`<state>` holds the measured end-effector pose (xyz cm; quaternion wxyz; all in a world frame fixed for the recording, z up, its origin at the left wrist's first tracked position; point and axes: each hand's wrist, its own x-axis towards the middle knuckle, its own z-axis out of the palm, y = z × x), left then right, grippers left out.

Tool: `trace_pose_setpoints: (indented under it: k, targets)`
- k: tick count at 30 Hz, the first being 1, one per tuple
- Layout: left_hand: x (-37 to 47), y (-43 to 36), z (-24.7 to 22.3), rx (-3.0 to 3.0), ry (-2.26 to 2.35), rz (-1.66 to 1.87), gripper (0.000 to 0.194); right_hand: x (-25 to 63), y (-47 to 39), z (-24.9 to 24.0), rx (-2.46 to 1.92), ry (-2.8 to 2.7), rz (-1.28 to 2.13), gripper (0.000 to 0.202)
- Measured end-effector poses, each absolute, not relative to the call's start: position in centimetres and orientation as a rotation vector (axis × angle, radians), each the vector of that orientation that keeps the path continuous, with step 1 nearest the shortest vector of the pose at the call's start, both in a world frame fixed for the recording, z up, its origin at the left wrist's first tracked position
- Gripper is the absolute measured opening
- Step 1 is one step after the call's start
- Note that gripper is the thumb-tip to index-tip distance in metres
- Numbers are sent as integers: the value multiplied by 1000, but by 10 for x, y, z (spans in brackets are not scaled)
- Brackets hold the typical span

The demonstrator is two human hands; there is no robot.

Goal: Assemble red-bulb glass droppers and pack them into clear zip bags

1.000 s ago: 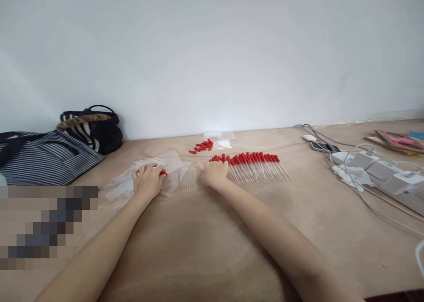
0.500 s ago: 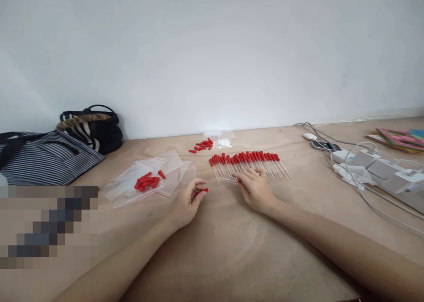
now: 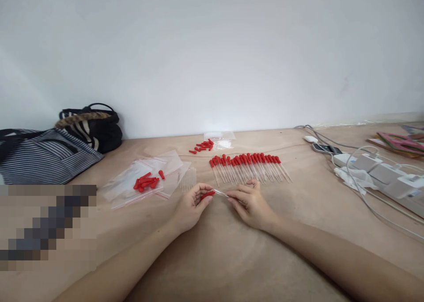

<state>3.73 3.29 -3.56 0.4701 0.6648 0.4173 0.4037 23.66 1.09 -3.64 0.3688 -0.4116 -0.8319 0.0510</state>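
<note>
Between its thumb and fingers, my left hand (image 3: 193,204) pinches a red rubber dropper bulb (image 3: 207,195). My right hand (image 3: 253,204) is closed on a clear glass dropper tube (image 3: 221,193), whose end meets the bulb's mouth; whether it has entered I cannot tell. Just beyond the hands lies a row of droppers (image 3: 245,160) with red bulbs on clear tubes. Several bare tubes (image 3: 188,178) rest by my left hand. Loose red bulbs (image 3: 145,181) lie on clear zip bags (image 3: 122,189) to the left.
Farther back are more red bulbs (image 3: 202,146) and a bag of clear tubes (image 3: 223,143). A striped bag (image 3: 49,156) and a black bag (image 3: 106,131) stand at left. Chargers with cables (image 3: 380,171), a white tissue (image 3: 353,178) and pink items (image 3: 397,140) lie at right.
My right hand has drawn back from the dropper row with the tube and brought it to the bulb. My left hand has shifted slightly right, turning the bulb toward the tube.
</note>
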Motion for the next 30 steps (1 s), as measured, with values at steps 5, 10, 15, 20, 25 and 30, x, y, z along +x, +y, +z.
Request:
trace_pose_setpoints:
  k: [5, 10, 15, 20, 25, 30]
  targets:
    - [39, 31, -34, 1591, 1021, 1016, 18, 237, 9, -37, -1067, -2158, 50, 20]
    - [41, 30, -34, 1594, 1082, 1051, 14, 237, 10, -39, -968, -2196, -88, 22]
    - [40, 29, -36, 1589, 1147, 1050, 17, 236, 7, -38, -901, -2248, -253, 23]
    - [38, 28, -38, 1554, 1176, 1035, 19, 235, 6, -37, -813, -2277, -380, 25]
    - [36, 26, -40, 1581, 1138, 977, 17, 240, 12, -34, -690, -2282, -585, 27]
    - [35, 26, -44, 1662, 1107, 921, 16, 243, 17, -35, -646, -2301, -642, 26]
